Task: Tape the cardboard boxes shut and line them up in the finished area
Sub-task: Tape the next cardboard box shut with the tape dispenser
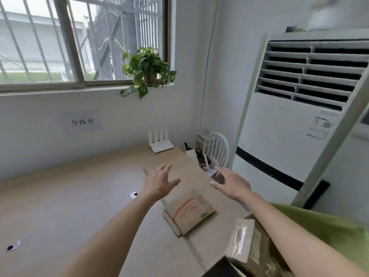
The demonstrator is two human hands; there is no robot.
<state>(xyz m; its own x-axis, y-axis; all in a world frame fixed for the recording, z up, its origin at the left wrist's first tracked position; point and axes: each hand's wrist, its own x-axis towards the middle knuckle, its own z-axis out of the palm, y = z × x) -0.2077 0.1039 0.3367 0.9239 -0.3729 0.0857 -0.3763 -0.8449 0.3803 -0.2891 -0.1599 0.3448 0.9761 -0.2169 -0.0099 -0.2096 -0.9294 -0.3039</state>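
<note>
1. A single head-worn wide-angle view looks forward and down over the desk (83, 196) toward a room corner.
2. The window (79, 41) fills the upper left of the frame.
3. Both forearms rise from the bottom edge, near the lens.

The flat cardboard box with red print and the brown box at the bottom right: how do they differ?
The flat cardboard box with red print lies low on the wooden table, wholly in view. The brown box with shiny tape stands taller, nearer the camera, partly hidden by the right arm. Neither hand touches them: the left hand and right hand hover open.
</note>
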